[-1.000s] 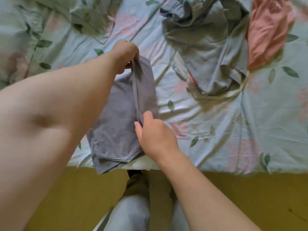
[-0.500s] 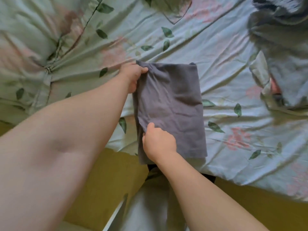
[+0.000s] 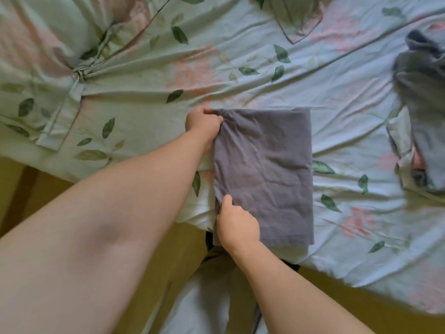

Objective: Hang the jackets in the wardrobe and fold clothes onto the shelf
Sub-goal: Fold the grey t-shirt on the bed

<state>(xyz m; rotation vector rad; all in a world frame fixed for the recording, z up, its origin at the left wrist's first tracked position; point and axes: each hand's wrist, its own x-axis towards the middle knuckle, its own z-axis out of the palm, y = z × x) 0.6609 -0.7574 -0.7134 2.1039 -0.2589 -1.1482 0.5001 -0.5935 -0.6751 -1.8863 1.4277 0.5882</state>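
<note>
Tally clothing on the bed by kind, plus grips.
Folded grey-purple garment: 1
Crumpled clothes heap: 1 (cut off by the right edge of the frame; pieces inside cannot be counted)
Grips: 2, left grip and right grip, both pinching the garment's left edge
Total: 4

Lighting: soft, dim, even, greenish cast. Shadows: faint, along creases of the pale floral cotton bedsheet [image 3: 265,56]. Edges: wide-angle bending. Blur: crumpled grey garment pile [image 3: 423,92] at right edge smeared.
</note>
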